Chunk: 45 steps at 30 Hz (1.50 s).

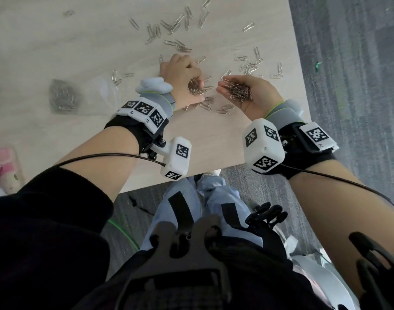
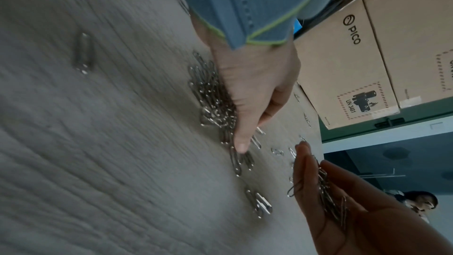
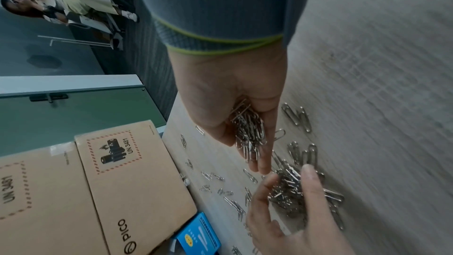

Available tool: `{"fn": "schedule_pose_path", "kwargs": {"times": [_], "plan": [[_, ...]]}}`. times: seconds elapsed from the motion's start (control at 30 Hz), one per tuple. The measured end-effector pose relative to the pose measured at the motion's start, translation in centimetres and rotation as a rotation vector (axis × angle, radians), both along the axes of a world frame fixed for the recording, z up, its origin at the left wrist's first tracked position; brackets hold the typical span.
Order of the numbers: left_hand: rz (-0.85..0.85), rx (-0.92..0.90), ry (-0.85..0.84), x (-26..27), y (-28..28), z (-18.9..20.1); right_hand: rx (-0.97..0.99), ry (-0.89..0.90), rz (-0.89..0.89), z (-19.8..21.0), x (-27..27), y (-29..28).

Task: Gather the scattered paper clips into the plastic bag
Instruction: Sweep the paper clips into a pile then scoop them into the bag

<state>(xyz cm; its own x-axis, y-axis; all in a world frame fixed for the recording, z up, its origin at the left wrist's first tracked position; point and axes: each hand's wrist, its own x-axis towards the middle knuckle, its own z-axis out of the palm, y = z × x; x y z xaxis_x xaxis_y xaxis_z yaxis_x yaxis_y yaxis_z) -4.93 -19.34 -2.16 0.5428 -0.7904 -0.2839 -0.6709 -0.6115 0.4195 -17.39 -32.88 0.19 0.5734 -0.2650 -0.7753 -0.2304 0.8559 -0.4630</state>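
Silver paper clips point(image 1: 176, 23) lie scattered across the pale wooden table point(image 1: 57, 52). My left hand point(image 1: 180, 72) rests edge-down on the table, its fingers and thumb curled round a heap of clips point(image 1: 195, 88) point(image 3: 286, 189). Just to its right my right hand point(image 1: 256, 97) is held palm up, slightly cupped. It carries a mound of clips point(image 1: 238, 91) point(image 3: 250, 129) on nearly straight fingers. The clear plastic bag point(image 1: 64, 97) lies flat to the left of my left wrist, with a dark mass of clips inside it.
More loose clips point(image 1: 249, 66) lie near the table's right edge, beyond which is grey carpet point(image 1: 348, 63). Cardboard boxes point(image 2: 355, 65) and a small blue box point(image 3: 198, 236) sit past the table's far end. A person point(image 3: 24, 5) sits in the background.
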Motion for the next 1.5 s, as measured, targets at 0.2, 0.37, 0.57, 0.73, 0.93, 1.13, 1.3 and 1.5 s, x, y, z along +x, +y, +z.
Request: {"fn": "schedule_pose_path", "kwargs": {"times": [0.2,0.37,0.57,0.73,0.93,1.13,1.3,1.5], "plan": [[-0.070,0.164,-0.046,-0.4,2.5,-0.1,-0.026,0.007,0.064,0.0,0.6,1.9],[-0.038,0.006,0.005,-0.6,2.1,-1.1,-0.059,0.014,0.094,-0.3,0.1,2.4],[0.121,-0.152,0.097,-0.5,1.4,-2.1,-0.063,0.030,0.078,-1.2,-0.1,2.1],[0.145,-0.124,0.113,-0.1,0.8,-1.8,-0.045,0.031,0.055,-1.6,0.1,2.1],[0.230,-0.167,0.244,0.9,1.1,-0.4,0.029,0.009,0.017,-1.6,1.1,2.4],[0.133,-0.288,0.333,1.5,0.5,2.3,0.077,0.008,0.008,-1.3,2.7,3.2],[0.003,-0.264,0.331,1.2,-1.0,3.8,0.094,-0.056,0.056,-0.1,4.2,3.8],[-0.047,-0.231,0.301,1.3,-1.2,4.6,0.048,-0.056,0.109,0.4,5.1,3.3]]}}
